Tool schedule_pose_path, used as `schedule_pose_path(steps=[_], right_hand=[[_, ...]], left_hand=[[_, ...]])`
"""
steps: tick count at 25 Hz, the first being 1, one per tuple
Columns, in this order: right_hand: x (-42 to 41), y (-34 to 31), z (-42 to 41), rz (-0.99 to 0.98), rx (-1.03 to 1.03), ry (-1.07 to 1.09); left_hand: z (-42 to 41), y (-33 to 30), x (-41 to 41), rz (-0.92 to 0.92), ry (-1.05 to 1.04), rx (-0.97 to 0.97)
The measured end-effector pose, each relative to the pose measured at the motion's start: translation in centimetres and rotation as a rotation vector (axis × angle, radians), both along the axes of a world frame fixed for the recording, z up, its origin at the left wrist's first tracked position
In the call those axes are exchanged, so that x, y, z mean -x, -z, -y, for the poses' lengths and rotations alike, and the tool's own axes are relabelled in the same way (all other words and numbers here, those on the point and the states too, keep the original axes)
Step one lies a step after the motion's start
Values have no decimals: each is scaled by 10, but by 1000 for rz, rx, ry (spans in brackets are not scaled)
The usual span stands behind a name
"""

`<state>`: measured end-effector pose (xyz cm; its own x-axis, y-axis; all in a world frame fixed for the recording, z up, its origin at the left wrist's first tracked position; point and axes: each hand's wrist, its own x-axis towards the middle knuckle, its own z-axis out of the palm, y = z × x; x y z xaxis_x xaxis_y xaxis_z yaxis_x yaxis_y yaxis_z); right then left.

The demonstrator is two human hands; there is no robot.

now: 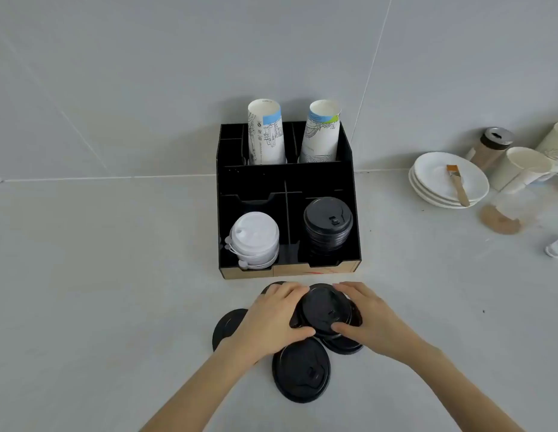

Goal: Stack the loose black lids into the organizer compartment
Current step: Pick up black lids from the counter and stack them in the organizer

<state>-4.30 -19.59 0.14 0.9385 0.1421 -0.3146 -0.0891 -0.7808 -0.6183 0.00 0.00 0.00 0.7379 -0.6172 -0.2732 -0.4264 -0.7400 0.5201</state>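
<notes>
1. Both hands close on a small pile of black lids (326, 308) lying on the grey counter (100, 275), just near of the organizer (287, 182).
2. The left hand (273, 318) cups the pile's left side, fingers curled over the far edge and thumb pressed on the near edge.
3. The right hand (369, 314) mirrors it on the right side, fingers at the far rim, thumb on the near rim; together they squeeze the pile between them.
4. More loose lids lie around: one large lid (301, 372) flat on the counter near of the pile, another (228, 327) partly hidden under the left wrist, and one (344, 346) peeking out below the right thumb.
5. In the organizer's near right compartment a stack of black lids (328, 224) already stands.
6. The near left compartment holds a stack of white lids (254, 238).
7. Two printed paper cup stacks (267, 135) stand upside down in the far compartments.
8. Far right on the counter sit stacked white plates (439, 173) with a brush (457, 183) lying across them, next to a lidded jar (491, 149).
</notes>
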Motion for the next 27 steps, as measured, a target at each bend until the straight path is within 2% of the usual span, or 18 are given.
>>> schedule_pose_path(steps=[5,13,27], right_hand=[[4,7,0,11,-20,-9],[9,6,-3,110,-73,50],[-6,-41,-1,309,-108,109]], left_hand=[[5,10,4,15,27,-79],[5,10,4,45,6,-71],[4,-39,-15,197,-41,168]])
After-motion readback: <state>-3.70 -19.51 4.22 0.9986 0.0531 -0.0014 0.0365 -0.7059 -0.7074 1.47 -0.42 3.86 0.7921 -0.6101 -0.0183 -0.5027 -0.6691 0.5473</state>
